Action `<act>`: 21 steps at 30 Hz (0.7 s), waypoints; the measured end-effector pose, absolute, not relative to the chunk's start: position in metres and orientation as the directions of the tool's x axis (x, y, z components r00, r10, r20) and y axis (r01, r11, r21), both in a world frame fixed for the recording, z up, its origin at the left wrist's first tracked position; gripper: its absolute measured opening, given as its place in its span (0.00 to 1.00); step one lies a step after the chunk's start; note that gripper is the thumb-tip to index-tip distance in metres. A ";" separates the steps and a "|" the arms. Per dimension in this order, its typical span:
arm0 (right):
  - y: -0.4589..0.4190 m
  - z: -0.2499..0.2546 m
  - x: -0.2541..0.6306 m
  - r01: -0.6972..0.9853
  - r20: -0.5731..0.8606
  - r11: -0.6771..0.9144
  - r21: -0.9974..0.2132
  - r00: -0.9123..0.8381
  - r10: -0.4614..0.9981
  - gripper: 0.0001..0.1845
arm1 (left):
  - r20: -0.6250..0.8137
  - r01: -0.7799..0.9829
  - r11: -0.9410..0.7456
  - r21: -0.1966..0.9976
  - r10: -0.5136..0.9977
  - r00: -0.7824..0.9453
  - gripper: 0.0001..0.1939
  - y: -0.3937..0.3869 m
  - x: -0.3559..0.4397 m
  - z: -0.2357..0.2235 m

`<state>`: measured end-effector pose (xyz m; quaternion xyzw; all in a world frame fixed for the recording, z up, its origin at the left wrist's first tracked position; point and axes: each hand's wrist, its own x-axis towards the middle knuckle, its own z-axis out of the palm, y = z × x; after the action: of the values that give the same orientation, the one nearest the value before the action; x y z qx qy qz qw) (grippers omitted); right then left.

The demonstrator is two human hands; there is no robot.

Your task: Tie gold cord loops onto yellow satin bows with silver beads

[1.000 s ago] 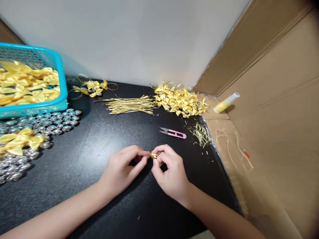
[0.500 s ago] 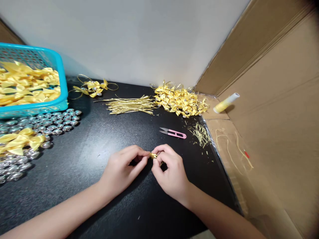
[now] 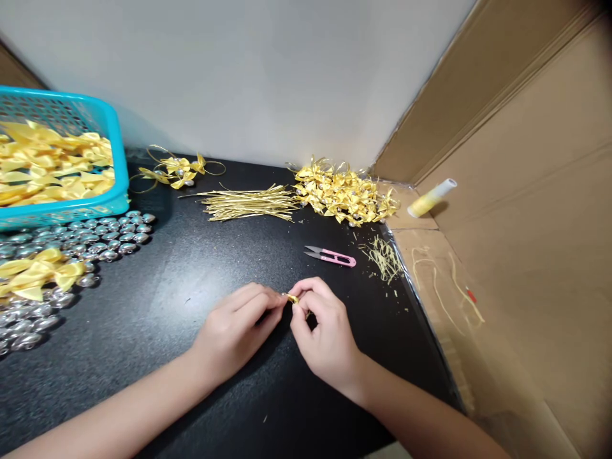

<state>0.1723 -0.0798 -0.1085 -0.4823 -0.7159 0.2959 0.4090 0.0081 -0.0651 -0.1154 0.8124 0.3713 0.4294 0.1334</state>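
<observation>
My left hand [image 3: 241, 328] and my right hand [image 3: 322, 325] meet over the black table, fingers pinched together. Between them shows a small yellow ribbon bow [image 3: 292, 298], mostly hidden by the fingertips. The right thumb and fingers close round the bow; the left fingertips pinch its left end, where a small shiny bit shows. Just beyond the hands lie pink thread snips [image 3: 331, 256], blades apart. Farther back is a bundle of gold ties [image 3: 249, 204], and to its right a heap of yellow bows [image 3: 342, 191] with silver beads and gold loops.
A turquoise basket [image 3: 120, 153] of yellow bows stands at the left, with silver beads [image 3: 109, 239] and loose bows [image 3: 43, 274] before it. A few finished bows [image 3: 179, 169] lie behind. Thread scraps [image 3: 386, 260] lie near the right edge; a tube [image 3: 433, 197] sits on cardboard.
My left fingers have curled in closer together at the bow's left end, and the bow has turned slightly. My right hand keeps nearly the same pinch.
</observation>
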 end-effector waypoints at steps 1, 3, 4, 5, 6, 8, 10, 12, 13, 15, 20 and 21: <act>-0.081 -0.110 0.172 0.462 0.324 0.380 -0.801 -0.200 0.925 0.10 | 0.600 0.485 -0.686 0.542 0.720 0.348 0.05 -0.066 0.008 -0.116; -0.082 -0.112 0.172 0.485 0.378 0.428 -0.763 -0.203 0.904 0.09 | 0.598 0.469 -0.678 0.566 0.729 0.333 0.05 -0.067 0.007 -0.117; -0.082 -0.113 0.171 0.491 0.404 0.451 -0.746 -0.205 0.892 0.09 | 0.598 0.458 -0.676 0.577 0.732 0.327 0.06 -0.068 0.007 -0.117; -0.082 -0.114 0.171 0.493 0.427 0.471 -0.731 -0.208 0.880 0.10 | 0.600 0.447 -0.676 0.586 0.733 0.321 0.06 -0.069 0.007 -0.117; -0.082 -0.115 0.170 0.495 0.447 0.488 -0.719 -0.208 0.870 0.10 | 0.603 0.436 -0.678 0.591 0.731 0.319 0.07 -0.070 0.007 -0.116; -0.081 -0.116 0.170 0.497 0.474 0.509 -0.703 -0.206 0.856 0.10 | 0.613 0.415 -0.689 0.594 0.722 0.321 0.08 -0.071 0.007 -0.115; -0.080 -0.115 0.170 0.497 0.486 0.516 -0.697 -0.201 0.851 0.10 | 0.621 0.395 -0.699 0.597 0.714 0.324 0.08 -0.072 0.006 -0.114; -0.079 -0.113 0.172 0.488 0.482 0.509 -0.709 -0.191 0.855 0.10 | 0.617 0.386 -0.694 0.608 0.719 0.320 0.09 -0.071 0.006 -0.113; -0.078 -0.112 0.173 0.472 0.475 0.501 -0.725 -0.184 0.861 0.09 | 0.609 0.388 -0.682 0.620 0.730 0.312 0.09 -0.070 0.005 -0.113; -0.076 -0.108 0.179 0.414 0.445 0.474 -0.777 -0.171 0.879 0.06 | 0.578 0.405 -0.641 0.652 0.766 0.282 0.07 -0.068 0.004 -0.112; -0.067 -0.104 0.191 0.383 0.375 0.403 -0.831 -0.147 0.915 0.07 | 0.490 0.436 -0.535 0.724 0.843 0.221 0.04 -0.064 0.003 -0.111; -0.065 -0.104 0.192 0.406 0.371 0.410 -0.817 -0.174 0.912 0.07 | 0.481 0.436 -0.527 0.730 0.849 0.220 0.04 -0.063 0.003 -0.111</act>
<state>0.1920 -0.0653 -0.1040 -0.4631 -0.7114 0.2842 0.4457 0.0026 -0.0634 -0.1107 0.7470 0.4298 0.4531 0.2278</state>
